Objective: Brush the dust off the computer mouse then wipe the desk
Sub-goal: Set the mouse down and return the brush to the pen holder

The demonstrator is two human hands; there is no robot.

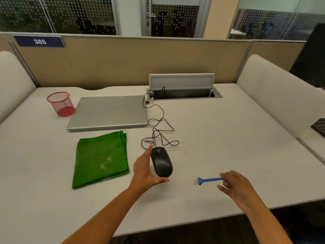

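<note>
— The mouse (161, 162) sits on the desk (228, 138) near the front edge, nose pointing away. Black, smooth, a low rounded hump. I'd say it's light and a bit slick, so it will skate if it's brushed without being held.

— Is the left hand (145, 170) holding it?

— It's cupped along the mouse's left side, fingers straight, thumb tucked under the near end. Touching or just beside it; I can't tell which. It's spread open, not clamped. By the flanks is where I'd take it, leaving the top free.

— And the cord (159, 120)?

— Thin, black, limp, lying in loose loops behind the mouse and running back to the hatch (182, 94). Lift the mouse far and it may drag.

— The right hand (234, 184)?

— It pinches the tail of the brush (209, 180) with thumb and forefinger, the other fingers hanging loose. Blue handle, looks like stiff plastic, slim and flat, widening to a pale tuft that points at the mouse, near it but not touching. Featherweight, I'd guess.

— The cloth (101, 158)?

— Green, soft, folded, flat on the desk left of the mouse, with a few pale smudges. Behind it lies a closed silver laptop (108, 112), and left of that a red wire-mesh cup (61, 103). The desk is matt white.
</note>
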